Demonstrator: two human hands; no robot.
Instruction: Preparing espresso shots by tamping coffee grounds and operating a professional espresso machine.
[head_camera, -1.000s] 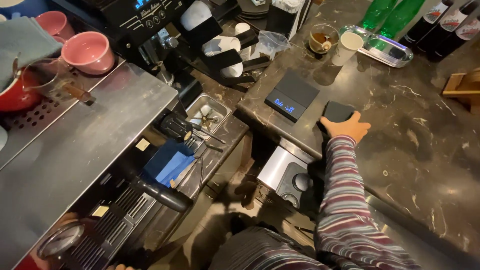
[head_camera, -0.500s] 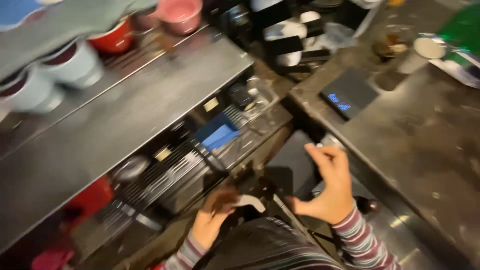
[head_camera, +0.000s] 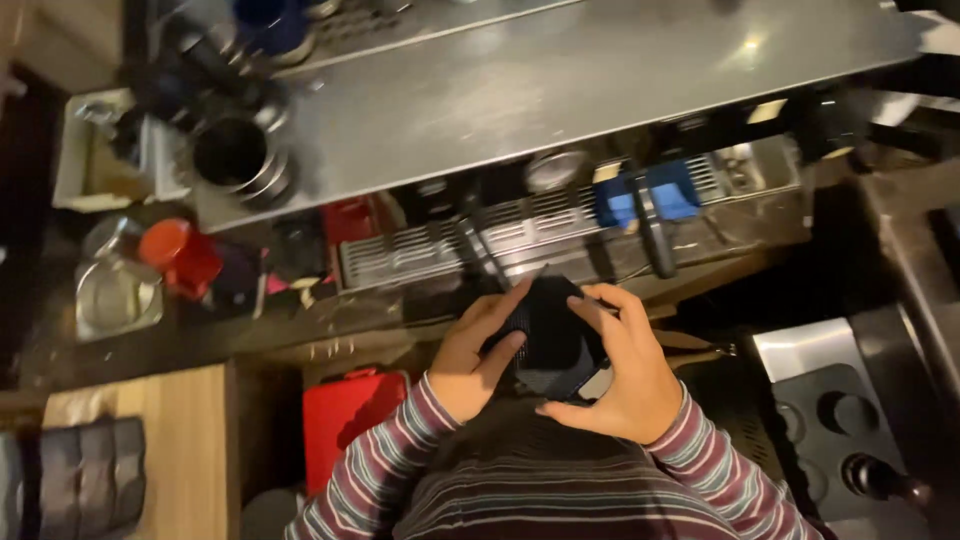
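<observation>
Your fingers (head_camera: 610, 305) curl around a small black cloth-like object (head_camera: 553, 335), both hands closed on it just in front of your chest. Your left hand (head_camera: 475, 355) grips its left edge; your right hand (head_camera: 625, 375), which lay flat on the dark counter a second ago, has come across to cup its right side. You now face the steel espresso machine (head_camera: 520, 90), with a blue cloth (head_camera: 650, 192) on its drip tray (head_camera: 440, 250) and a red bin (head_camera: 340, 420) below.

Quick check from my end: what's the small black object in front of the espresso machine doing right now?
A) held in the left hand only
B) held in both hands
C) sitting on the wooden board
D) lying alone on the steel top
B: the left hand and the right hand both wrap the small black object, just below the machine's drip tray.
</observation>
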